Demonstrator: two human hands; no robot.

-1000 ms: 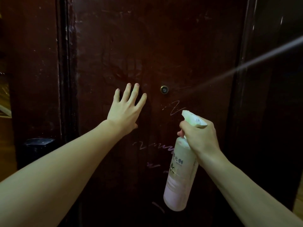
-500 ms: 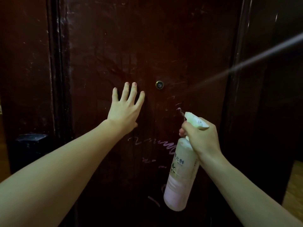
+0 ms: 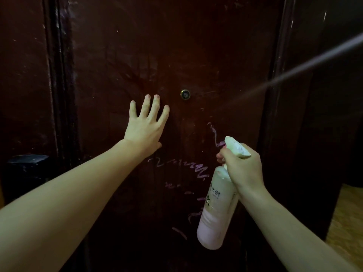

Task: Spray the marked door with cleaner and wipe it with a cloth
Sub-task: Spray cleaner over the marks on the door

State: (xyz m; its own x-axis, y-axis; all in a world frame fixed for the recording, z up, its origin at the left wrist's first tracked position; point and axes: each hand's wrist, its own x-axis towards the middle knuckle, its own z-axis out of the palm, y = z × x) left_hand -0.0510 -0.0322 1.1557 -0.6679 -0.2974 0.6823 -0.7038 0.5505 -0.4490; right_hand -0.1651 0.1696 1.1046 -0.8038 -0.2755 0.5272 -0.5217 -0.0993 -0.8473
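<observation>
Showing the spraying step: the right hand (image 3: 242, 167) grips the spray bottle (image 3: 218, 209) at lower right of the frame, fingers curled round the trigger head, nozzle now level with the pale scribbles (image 3: 196, 169) on the dark door (image 3: 196, 46). Compared with a second ago, bottle and hand sit slightly lower; the left hand (image 3: 146, 126) stays flat on the door beside the peephole (image 3: 185, 94), fingers spread wide. No cloth is visible; wiping appears not yet begun.
</observation>
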